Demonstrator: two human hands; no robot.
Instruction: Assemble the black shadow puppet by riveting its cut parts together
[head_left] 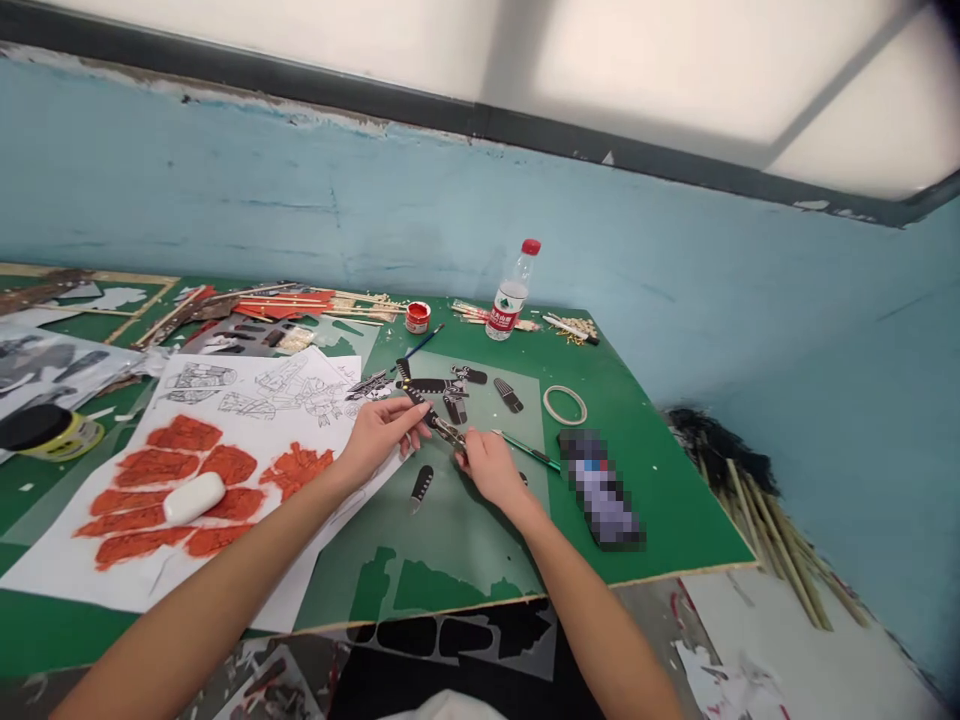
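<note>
My left hand (381,432) and my right hand (489,465) meet over a translucent sheet (450,520) on the green table (660,500). Between them lies a long black painted cut-out piece (433,415). My left fingers pinch its upper end; my right fingers are closed on its lower end. More black cut-out pieces (457,385) lie just beyond, and one small black piece (421,485) lies below my hands. A green-handled brush (529,452) lies beside my right hand.
A white paper with red painted shapes (187,480) and a white oval object (193,497) lies at left. A water bottle (513,292), red paint pot (418,316), tape ring (565,404), blurred object (600,488) and bamboo sticks (780,550) surround the work area.
</note>
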